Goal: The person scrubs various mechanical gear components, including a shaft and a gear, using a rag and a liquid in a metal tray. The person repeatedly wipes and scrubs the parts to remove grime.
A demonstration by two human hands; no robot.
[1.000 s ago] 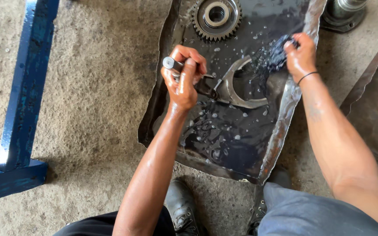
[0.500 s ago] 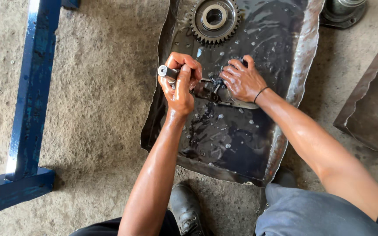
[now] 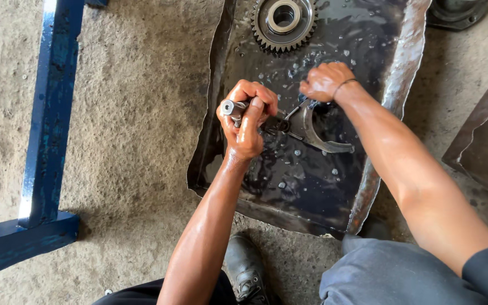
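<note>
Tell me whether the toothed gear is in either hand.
No. The gear lies alone at the tray's top, apart from both hands.

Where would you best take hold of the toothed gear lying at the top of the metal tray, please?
Take the gear by its toothed outer rim, coming straight down from above. It lies flat in the oily tray, so only the top face and rim are free. The teeth should give a wet grip some purchase; hooking fingers into the open centre bore is an alternative. Both the left hand and right hand are busy with the shift fork.
</note>
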